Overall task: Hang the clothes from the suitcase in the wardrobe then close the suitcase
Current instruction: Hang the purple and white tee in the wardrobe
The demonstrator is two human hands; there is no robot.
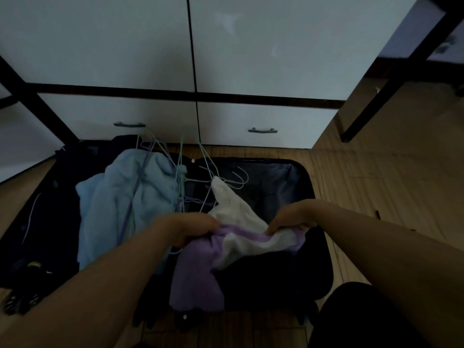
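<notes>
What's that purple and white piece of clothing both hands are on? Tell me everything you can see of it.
The purple and white garment looks soft and fleecy, like knitwear or a towel-like fabric. It is mostly lilac with white parts, one white end stretching up toward the wire hangers. It lies crumpled in the right half of the open suitcase, partly over dark clothing. The left hand grips its upper edge and the right hand pinches it further right, bunching the fabric between them.

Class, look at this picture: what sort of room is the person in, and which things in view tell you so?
Probably a bedroom at home. A white wardrobe with drawers below stands on a wood floor, and an open suitcase of clothes and wire hangers lies before it.
</notes>
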